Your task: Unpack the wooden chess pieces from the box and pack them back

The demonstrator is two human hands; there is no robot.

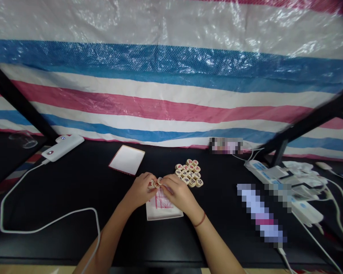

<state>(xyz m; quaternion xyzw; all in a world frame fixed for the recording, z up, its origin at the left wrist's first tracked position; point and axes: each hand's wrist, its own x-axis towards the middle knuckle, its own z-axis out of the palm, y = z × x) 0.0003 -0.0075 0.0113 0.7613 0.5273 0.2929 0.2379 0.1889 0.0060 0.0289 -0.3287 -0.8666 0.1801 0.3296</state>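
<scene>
My left hand point(141, 189) is closed, its fingers curled around round Chinese chess pieces point(151, 184) with red characters. Close beside it, my right hand point(177, 191) pinches another Chinese chess piece point(159, 180) between thumb and fingers. Both hands are over the far side of a white square box or sheet point(162, 214) printed with pink board lines. Fingers and wrists partly cover it. Just beyond my right hand, a block of Chinese chess pieces point(191, 174), some red and some black, stands in stacked rows on the black table.
A white square lid or tray point(128, 160) lies behind my left hand. At the far left is a white power bank point(63, 147), its cable point(50, 229) looping across the table. To the right are a blurred-out phone-like object point(260, 213) and a power strip point(300, 209) with chargers. A striped sheet point(160, 95) hangs behind.
</scene>
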